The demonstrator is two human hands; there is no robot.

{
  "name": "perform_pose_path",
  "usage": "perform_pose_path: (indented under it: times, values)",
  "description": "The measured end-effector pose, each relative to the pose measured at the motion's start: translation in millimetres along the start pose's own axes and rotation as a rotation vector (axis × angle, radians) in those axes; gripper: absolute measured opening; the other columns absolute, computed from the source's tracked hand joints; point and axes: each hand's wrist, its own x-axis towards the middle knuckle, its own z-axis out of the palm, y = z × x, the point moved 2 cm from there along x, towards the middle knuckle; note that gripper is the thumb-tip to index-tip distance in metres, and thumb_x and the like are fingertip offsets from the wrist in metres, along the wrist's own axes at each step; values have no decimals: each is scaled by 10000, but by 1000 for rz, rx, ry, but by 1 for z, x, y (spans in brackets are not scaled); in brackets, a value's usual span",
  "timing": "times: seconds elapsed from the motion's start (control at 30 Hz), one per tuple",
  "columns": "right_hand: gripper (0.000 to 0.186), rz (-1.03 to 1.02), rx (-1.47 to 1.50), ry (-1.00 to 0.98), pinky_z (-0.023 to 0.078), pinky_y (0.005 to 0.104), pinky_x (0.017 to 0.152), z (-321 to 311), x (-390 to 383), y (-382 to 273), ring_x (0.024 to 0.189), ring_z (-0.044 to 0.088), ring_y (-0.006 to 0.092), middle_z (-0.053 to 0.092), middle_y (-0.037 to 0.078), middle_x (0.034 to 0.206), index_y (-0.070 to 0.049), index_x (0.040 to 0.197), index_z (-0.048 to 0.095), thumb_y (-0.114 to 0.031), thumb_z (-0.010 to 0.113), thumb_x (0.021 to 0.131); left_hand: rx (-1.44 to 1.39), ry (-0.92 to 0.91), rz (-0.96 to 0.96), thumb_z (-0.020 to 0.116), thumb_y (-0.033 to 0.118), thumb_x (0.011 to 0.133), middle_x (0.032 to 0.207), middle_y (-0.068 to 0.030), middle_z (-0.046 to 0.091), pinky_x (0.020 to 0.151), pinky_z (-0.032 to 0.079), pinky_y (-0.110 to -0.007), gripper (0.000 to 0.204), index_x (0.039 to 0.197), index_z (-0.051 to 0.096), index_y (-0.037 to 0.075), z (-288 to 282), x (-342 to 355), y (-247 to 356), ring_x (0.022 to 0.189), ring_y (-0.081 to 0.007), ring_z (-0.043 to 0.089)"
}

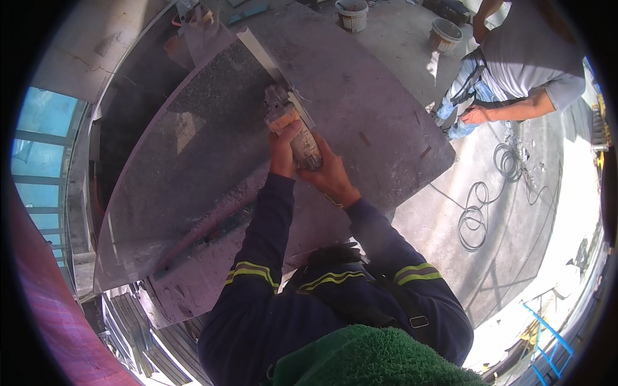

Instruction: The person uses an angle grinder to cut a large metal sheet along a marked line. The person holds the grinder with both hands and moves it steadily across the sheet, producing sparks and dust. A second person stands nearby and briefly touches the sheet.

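Both my hands are wrapped round a dusty angle grinder (305, 143) with an orange band near its head. My left hand (282, 153) grips it by the head end, and my right hand (331, 172) holds the rear of the body. The grinder's head rests at or just above a pale straight strip (259, 53) that runs along the edge of a dark speckled slab (193, 125). Its disc is hidden. Dust covers the slab and the large work surface (367, 83) beneath it.
At the right, another person (528, 58) in a grey shirt stands by the work surface. A coiled cable (473, 222) lies on the floor there. Two white buckets (352, 16) stand beyond the far edge. Stacked dark strips (138, 328) lie at the lower left.
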Motion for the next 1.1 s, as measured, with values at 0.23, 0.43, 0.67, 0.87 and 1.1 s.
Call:
perform_pose_path:
  times: [0.23,0.43,0.67,0.87,1.1]
  values:
    - [981,2,-4,-10,570,448,1075,-1,0,1,1305,737,411,756,245,1364,-83,1666,448,-195,878,792,-19,11,-9,806,145,973,1200,-73,727,888,603,-361,406,1327,690,-15,-3,0,-3,1028,-191,737]
    - [991,30,21,-13,555,436,1110,-2,-6,0,1338,722,364,738,222,1402,-80,1666,463,-201,892,781,-27,5,2,805,139,972,1221,-63,723,916,592,-362,424,1354,686,-3,-1,-4,-5,1060,-190,728]
    - [1000,-19,0,6,569,442,1082,-3,-6,3,1310,736,403,757,243,1364,-78,1675,442,-202,887,788,-40,-4,17,809,152,971,1216,-62,718,912,590,-365,434,1356,680,0,-1,-4,-7,1056,-190,727]
    - [1004,-15,11,2,573,448,1075,-2,-7,6,1294,739,421,757,248,1358,-81,1674,442,-203,885,781,-14,8,4,813,148,969,1206,-68,717,896,595,-355,444,1359,667,-7,-5,-3,-9,1044,-186,729]
    - [1010,44,15,-29,547,429,1123,-3,-8,6,1348,715,340,727,218,1425,-57,1676,450,-204,898,782,-16,-3,-18,810,144,963,1215,-71,719,882,600,-353,430,1344,680,-8,-8,-3,-13,1031,-184,733]
